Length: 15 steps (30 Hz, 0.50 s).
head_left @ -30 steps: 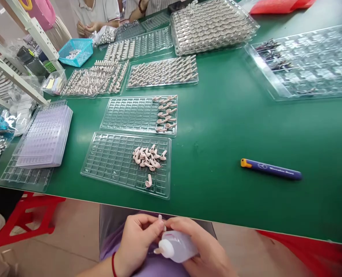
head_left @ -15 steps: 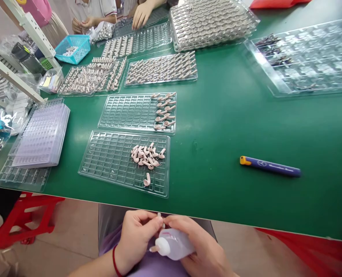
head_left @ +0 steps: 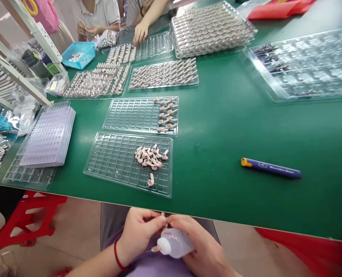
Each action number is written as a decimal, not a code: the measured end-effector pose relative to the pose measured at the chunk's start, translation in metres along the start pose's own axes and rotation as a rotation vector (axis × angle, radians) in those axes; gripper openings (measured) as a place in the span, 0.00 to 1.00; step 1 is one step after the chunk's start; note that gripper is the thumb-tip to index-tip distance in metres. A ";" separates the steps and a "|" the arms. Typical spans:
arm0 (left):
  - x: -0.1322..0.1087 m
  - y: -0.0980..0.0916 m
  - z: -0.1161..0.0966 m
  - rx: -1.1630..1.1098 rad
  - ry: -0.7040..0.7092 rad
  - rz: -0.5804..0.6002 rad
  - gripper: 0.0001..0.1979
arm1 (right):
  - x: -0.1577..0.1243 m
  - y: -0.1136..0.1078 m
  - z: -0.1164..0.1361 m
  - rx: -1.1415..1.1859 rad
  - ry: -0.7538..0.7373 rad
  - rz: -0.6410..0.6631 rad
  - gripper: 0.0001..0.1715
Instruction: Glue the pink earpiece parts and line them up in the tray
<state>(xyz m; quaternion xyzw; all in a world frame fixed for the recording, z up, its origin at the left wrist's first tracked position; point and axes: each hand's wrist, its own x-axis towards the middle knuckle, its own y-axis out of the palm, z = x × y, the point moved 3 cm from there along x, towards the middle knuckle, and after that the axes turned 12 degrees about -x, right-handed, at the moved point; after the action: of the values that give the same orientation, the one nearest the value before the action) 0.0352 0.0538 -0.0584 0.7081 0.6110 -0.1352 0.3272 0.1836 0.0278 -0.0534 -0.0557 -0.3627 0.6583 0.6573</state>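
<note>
Now, left hand (head_left: 140, 232): thumb and forefinger pinching a small pale part (head_left: 163, 214), red band (head_left: 117, 257) on the wrist
Right hand (head_left: 204, 244): fingers curled around a bottle (head_left: 179, 243), forefinger tip at the part; whether it touches, cannot tell
Part: over the lap, by the table (head_left: 217, 146) edge
Bottle: tilted, nozzle (head_left: 156, 249) towards the left wrist
Near tray (head_left: 110, 157): loose heap of earbud shells (head_left: 151, 156), one apart near the front edge
Second tray (head_left: 133, 115): more shells in rows at its right end
Blue tool (head_left: 274, 169): on the table, right of both trays
</note>
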 end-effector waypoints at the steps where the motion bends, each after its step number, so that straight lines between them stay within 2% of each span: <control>1: -0.002 0.000 -0.002 0.020 -0.003 0.018 0.18 | 0.000 -0.001 0.000 0.012 -0.003 0.016 0.14; 3: -0.008 -0.002 -0.008 0.059 -0.025 0.047 0.16 | 0.001 -0.005 -0.001 0.056 0.061 0.047 0.09; 5: -0.015 -0.004 -0.020 0.146 0.015 0.053 0.14 | 0.004 -0.013 -0.009 0.122 0.222 0.032 0.12; 8: -0.019 -0.004 -0.054 0.370 0.301 0.051 0.10 | 0.016 -0.031 -0.030 0.182 0.437 -0.082 0.21; 10: -0.014 -0.002 -0.084 0.491 0.536 0.056 0.06 | 0.029 -0.044 -0.048 0.196 0.483 -0.153 0.22; 12: 0.001 0.000 -0.114 0.587 0.731 0.042 0.02 | 0.042 -0.052 -0.065 0.222 0.466 -0.184 0.25; 13: 0.012 0.001 -0.129 0.645 0.811 0.024 0.02 | 0.047 -0.054 -0.073 0.231 0.465 -0.171 0.25; 15: 0.043 0.004 -0.155 0.761 0.925 -0.030 0.01 | 0.053 -0.057 -0.087 0.217 0.482 -0.223 0.26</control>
<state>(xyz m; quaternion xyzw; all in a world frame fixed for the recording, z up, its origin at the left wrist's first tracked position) 0.0158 0.1842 0.0340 0.7523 0.6085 -0.0266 -0.2512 0.2715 0.1039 -0.0643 -0.0999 -0.1272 0.5848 0.7949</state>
